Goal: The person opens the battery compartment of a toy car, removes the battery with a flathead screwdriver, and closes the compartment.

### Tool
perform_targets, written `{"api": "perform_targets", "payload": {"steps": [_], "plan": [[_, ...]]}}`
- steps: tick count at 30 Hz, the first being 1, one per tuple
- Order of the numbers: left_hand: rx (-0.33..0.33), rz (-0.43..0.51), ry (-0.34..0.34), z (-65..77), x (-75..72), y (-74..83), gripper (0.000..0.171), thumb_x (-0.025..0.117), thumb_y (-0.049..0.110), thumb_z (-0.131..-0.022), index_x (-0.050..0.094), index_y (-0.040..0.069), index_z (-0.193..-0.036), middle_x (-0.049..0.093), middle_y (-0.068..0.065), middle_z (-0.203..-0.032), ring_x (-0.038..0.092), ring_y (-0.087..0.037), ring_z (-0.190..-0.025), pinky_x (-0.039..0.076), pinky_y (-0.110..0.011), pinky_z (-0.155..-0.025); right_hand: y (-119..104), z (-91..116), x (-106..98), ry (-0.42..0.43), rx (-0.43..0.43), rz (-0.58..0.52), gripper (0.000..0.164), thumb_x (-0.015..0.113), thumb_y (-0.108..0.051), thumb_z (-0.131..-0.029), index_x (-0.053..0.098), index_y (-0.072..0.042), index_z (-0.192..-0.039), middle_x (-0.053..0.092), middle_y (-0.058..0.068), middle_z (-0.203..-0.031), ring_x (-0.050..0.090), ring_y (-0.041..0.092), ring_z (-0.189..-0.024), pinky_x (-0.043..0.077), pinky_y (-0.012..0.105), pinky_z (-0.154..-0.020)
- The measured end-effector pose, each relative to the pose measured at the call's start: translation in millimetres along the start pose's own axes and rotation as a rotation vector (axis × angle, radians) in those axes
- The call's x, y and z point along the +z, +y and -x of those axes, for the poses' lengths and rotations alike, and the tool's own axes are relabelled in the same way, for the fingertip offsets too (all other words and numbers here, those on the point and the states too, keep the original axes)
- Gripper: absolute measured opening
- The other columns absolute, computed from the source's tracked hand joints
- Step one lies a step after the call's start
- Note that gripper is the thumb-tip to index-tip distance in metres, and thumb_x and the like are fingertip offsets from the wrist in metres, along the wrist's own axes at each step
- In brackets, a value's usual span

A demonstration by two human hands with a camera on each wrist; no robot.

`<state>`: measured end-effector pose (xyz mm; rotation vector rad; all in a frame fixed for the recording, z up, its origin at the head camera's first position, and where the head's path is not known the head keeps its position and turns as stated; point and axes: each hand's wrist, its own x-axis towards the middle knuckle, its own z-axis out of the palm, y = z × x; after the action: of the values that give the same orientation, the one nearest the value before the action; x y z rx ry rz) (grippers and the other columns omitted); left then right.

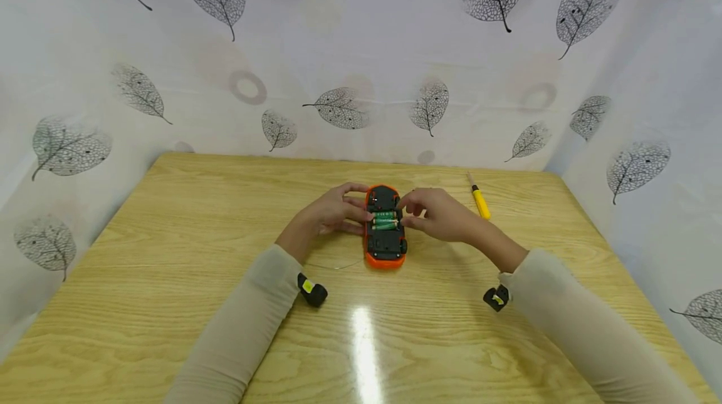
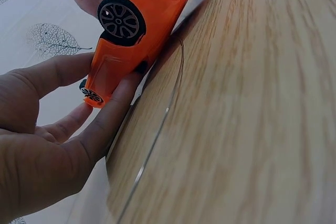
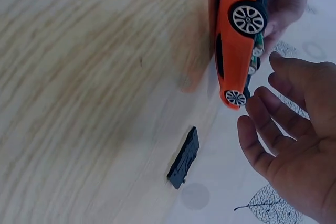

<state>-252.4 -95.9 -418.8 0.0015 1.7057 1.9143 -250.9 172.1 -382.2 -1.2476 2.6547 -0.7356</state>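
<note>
Nearest the camera: two long beige sleeves entering from the lower edge, each with a small black wrist camera, above a wooden table (image 1: pixel 169 304).

Mid-table: orange toy car (image 1: pixel 385 226), overturned, black underside up, wheels in the air, roof resting on the table. Battery bay open, green batteries (image 1: pixel 385 220) lying crosswise inside. Orange body, black tyres, silver spoked rims visible in both wrist views.

Left hand (image 1: pixel 333 211): placed against the car's left flank, fingers extended and loosely spread, fingertips pressing the orange side panel; thumb low along the body at table level. No curled grip.

Right hand (image 1: pixel 437 215): on the car's right flank, fingertips gathered at the edge of the battery bay, touching the batteries' right end. Whether pinching a battery or only touching it: cannot tell. In the right wrist view, fingers appear relaxed and slightly parted.

Just beyond the car: black battery cover (image 3: pixel 184 159), flat on the table, apart from the car.

Farther right: yellow screwdriver (image 1: pixel 480 200), lying untouched.

Background: leaf-patterned white curtain (image 1: pixel 338 47).
</note>
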Motion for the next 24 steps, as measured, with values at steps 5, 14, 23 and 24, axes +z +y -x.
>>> {"api": "perform_targets", "payload": {"steps": [5,14,23,24], "plan": [[-0.003,0.001,0.001,0.4,-0.1,0.2,0.075,0.072,-0.01,-0.09,0.04,0.018,-0.152,0.056,-0.019,-0.129,0.068,-0.031,-0.1,0.062,-0.048,-0.084,-7.0,-0.2,6.8,-0.029,-0.074,0.068,0.023,0.073,-0.02,-0.098,0.072,-0.011,-0.119,0.069,-0.001,-0.106,0.062,0.016,-0.093,0.055,0.034,-0.076],[0.0,-0.008,-0.007,-0.4,-1.2,-0.7,0.074,0.072,-0.009,-0.09,0.04,0.018,-0.151,0.057,-0.019,-0.132,0.068,-0.031,-0.102,0.062,-0.047,-0.084,-14.5,1.0,16.7,-0.023,-0.114,0.208,0.021,0.072,-0.017,-0.098,0.072,-0.011,-0.119,0.066,0.004,-0.11,0.06,0.019,-0.097,0.054,0.035,-0.078],[-0.002,0.012,-0.007,-1.0,-1.5,-0.8,0.074,0.072,-0.011,-0.09,0.04,0.017,-0.151,0.057,-0.02,-0.131,0.068,-0.031,-0.1,0.062,-0.049,-0.084,-20.3,-1.9,16.1,-0.02,-0.139,0.281,0.02,0.071,-0.009,-0.098,0.075,-0.005,-0.117,0.068,0.008,-0.107,0.062,0.022,-0.098,0.057,0.038,-0.083],[-0.002,0.013,-0.006,-1.2,-1.4,-0.9,0.074,0.072,-0.011,-0.09,0.04,0.017,-0.151,0.056,-0.02,-0.131,0.068,-0.031,-0.101,0.062,-0.049,-0.085,-20.3,-2.3,16.1,-0.021,-0.144,0.29,0.02,0.071,-0.009,-0.097,0.075,-0.005,-0.116,0.068,0.008,-0.106,0.062,0.022,-0.097,0.057,0.038,-0.082]]}}
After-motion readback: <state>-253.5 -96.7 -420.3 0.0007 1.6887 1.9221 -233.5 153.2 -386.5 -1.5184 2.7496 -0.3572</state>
